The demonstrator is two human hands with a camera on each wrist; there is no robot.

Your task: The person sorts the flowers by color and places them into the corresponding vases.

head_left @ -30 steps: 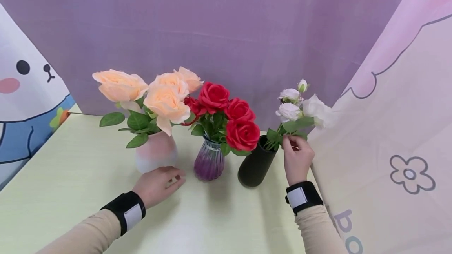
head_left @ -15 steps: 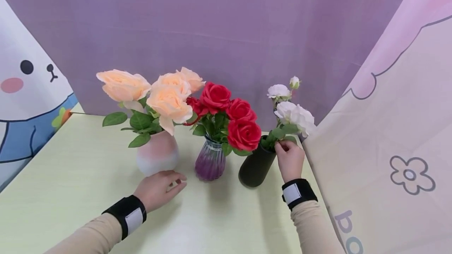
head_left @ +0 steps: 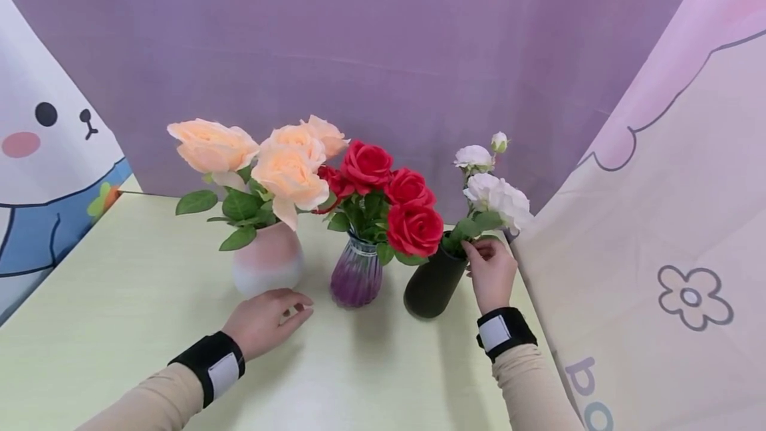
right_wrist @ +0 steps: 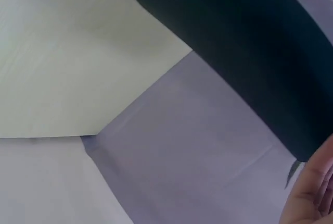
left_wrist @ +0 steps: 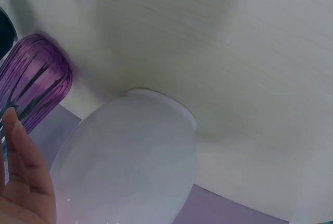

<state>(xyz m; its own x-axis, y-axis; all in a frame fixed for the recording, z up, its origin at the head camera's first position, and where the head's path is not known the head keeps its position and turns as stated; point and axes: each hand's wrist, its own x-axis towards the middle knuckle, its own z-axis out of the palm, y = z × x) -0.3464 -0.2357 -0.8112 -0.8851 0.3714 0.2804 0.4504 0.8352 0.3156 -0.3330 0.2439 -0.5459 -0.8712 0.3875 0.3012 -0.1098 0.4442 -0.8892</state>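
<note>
In the head view my right hand (head_left: pixel 493 273) is at the mouth of the black vase (head_left: pixel 435 283), thumb and finger pinching at the stem of the white roses (head_left: pixel 498 197). The exact grip is partly hidden by leaves. In the right wrist view the fingers (right_wrist: pixel 307 195) lie right at the rim of the dark vase (right_wrist: pixel 229 41). My left hand (head_left: pixel 266 320), relaxed and holding nothing, is beside the base of the pink-and-white vase (head_left: pixel 267 261). The left wrist view shows its fingers (left_wrist: pixel 32 164) overlapping the purple glass vase (left_wrist: pixel 44 81).
Peach roses (head_left: pixel 289 175) fill the pink-and-white vase. Red roses (head_left: pixel 414 227) fill the purple glass vase (head_left: pixel 356 276) in the middle, overlapping the black vase's rim. A purple cloth (head_left: pixel 383 58) hangs behind the pale table (head_left: pixel 120 291); a printed cloth (head_left: pixel 646 218) borders its right side.
The white roses have gone left and down into the black vase with my right hand, mostly in the first half second. The left hand has barely moved.
</note>
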